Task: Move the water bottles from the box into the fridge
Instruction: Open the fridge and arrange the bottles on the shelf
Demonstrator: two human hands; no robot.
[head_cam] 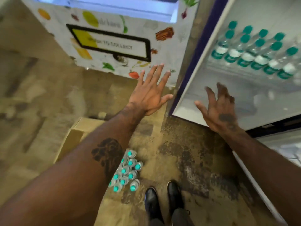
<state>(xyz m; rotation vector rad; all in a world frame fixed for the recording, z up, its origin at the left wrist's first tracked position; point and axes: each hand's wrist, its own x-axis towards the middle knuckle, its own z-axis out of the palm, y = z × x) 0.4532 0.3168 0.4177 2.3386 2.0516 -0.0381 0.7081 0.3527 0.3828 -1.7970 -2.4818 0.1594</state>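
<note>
Two groups of bottles are seen. One group [254,51], with teal caps, is stood in rows on a shelf in the fridge [203,88], up and to the right of the right fingertips. These bottles are blurred, so their labels cannot be read, and the row is cut off at the right edge. The other group of bottles [128,170] is stood on the floor [187,152], far below the left fingers and beside the left forearm. Part of this group is hidden behind the forearm, so it cannot be counted.

A brown box [76,136] is seen to the left of that forearm. Most of it is hidden, and its inside cannot be seen.

The left hand [149,93] is held flat with its fingers spread wide, and nothing is held in it. The right hand [218,110] is also empty, with its fingers apart and a little bent. It is blurred.

Past the left fingertips a machine [114,38] with pictures of food is stood. The words on its sign are too smeared to be read fully. Two black shoes [162,201] are seen at the bottom.
</note>
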